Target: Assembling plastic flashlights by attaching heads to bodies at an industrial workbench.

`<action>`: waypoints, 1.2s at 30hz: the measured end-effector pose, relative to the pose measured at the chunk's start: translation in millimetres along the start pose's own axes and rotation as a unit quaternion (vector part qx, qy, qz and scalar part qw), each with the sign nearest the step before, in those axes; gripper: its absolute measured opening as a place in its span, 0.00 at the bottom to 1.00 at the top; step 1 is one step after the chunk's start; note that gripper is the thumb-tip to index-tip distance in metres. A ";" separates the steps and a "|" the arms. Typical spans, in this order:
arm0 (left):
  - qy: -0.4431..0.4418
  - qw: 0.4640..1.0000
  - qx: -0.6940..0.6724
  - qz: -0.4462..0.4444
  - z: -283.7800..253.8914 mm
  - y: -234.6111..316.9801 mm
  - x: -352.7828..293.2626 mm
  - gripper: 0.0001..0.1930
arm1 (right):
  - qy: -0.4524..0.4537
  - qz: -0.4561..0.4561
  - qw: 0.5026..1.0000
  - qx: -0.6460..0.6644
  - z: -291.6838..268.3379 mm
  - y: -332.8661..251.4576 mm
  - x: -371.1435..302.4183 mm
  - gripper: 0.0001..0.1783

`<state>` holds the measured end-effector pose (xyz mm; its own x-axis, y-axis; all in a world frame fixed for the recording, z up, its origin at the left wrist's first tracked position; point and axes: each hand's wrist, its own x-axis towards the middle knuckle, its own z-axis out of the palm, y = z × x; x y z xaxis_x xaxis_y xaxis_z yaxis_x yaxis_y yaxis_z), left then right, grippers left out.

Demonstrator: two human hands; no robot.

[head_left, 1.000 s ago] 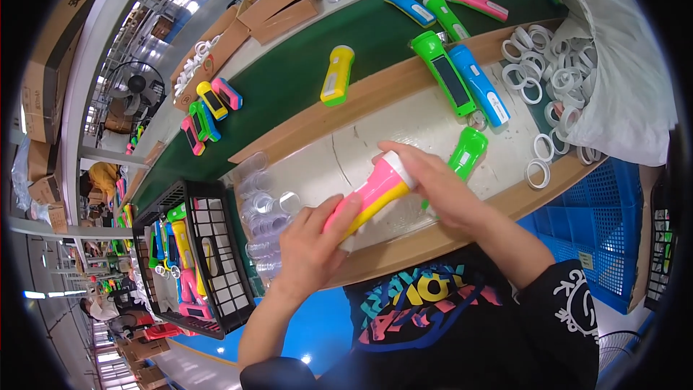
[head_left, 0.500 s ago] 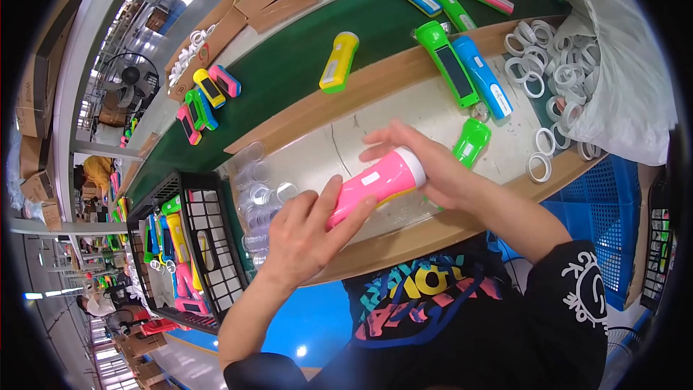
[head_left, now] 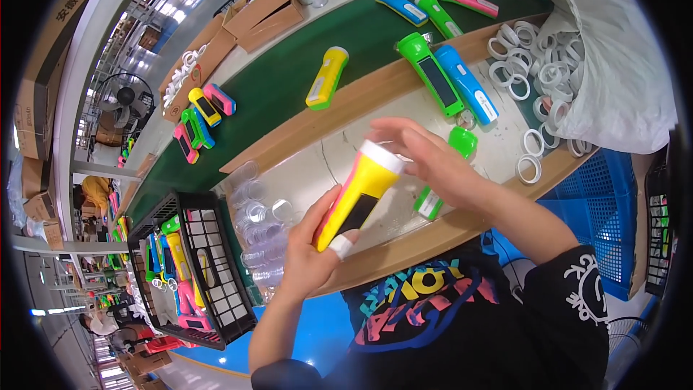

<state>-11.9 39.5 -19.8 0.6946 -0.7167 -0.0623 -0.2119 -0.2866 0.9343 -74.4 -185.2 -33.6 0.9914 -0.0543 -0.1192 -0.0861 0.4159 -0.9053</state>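
A yellow and pink flashlight (head_left: pixel 355 198) with a white ring round its head and a dark panel on its side is gripped near its tail by my left hand (head_left: pixel 309 249). White tape wraps that hand's thumb. My right hand (head_left: pixel 440 170) hovers by the white head, fingers stretched out and loosely curved, holding nothing; whether it touches the ring I cannot tell. Partly hidden behind it, a green flashlight (head_left: pixel 462 142) lies on the tray's pale bottom. A larger green flashlight (head_left: pixel 431 76) and a blue one (head_left: pixel 468 85) lean over the tray's far wall.
White rings (head_left: pixel 552 76) fill the right side of the cardboard tray (head_left: pixel 317 117); clear lenses (head_left: pixel 256 213) lie on its left. A yellow flashlight (head_left: pixel 327 78) and others rest on the green belt (head_left: pixel 263 72). A black crate (head_left: pixel 216 267) of flashlights stands left, a blue basket (head_left: pixel 595 209) right.
The flashlight has been turned over, from its pink side to its yellow side with the panel, and tilted more upright. My right hand has come off its head slightly.
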 end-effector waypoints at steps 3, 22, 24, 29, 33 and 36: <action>-0.058 0.888 -0.430 -0.156 22.6 -14.3 -9.8 0.34 | -0.014 -0.075 0.988 0.132 2.1 27.0 -7.3 0.33; -0.084 0.971 -0.213 -0.062 79.1 5.1 -46.5 0.25 | -0.145 -0.212 0.876 0.408 31.6 40.6 -23.8 0.16; 0.041 0.995 0.092 0.009 71.7 -17.6 -30.4 0.29 | 0.064 -0.216 0.954 0.197 27.2 50.3 -24.3 0.14; 0.059 0.992 0.108 -0.004 76.2 -24.3 -15.2 0.31 | 0.190 -0.125 0.963 0.145 27.3 52.2 -17.1 0.10; 0.058 0.997 0.037 0.018 78.7 -33.5 -10.7 0.33 | 0.158 -0.062 0.966 0.193 12.8 46.9 -15.3 0.12; 0.052 0.998 0.010 -0.047 83.1 -21.7 -12.0 0.33 | 0.115 -0.063 0.968 0.216 7.3 39.9 -15.1 0.13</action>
<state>-72.8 1.5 -68.4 0.7788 -0.6172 -0.1119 -0.1551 -0.3624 0.9190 -92.0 -161.2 -65.0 0.9385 -0.3101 -0.1518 0.1330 0.7303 -0.6701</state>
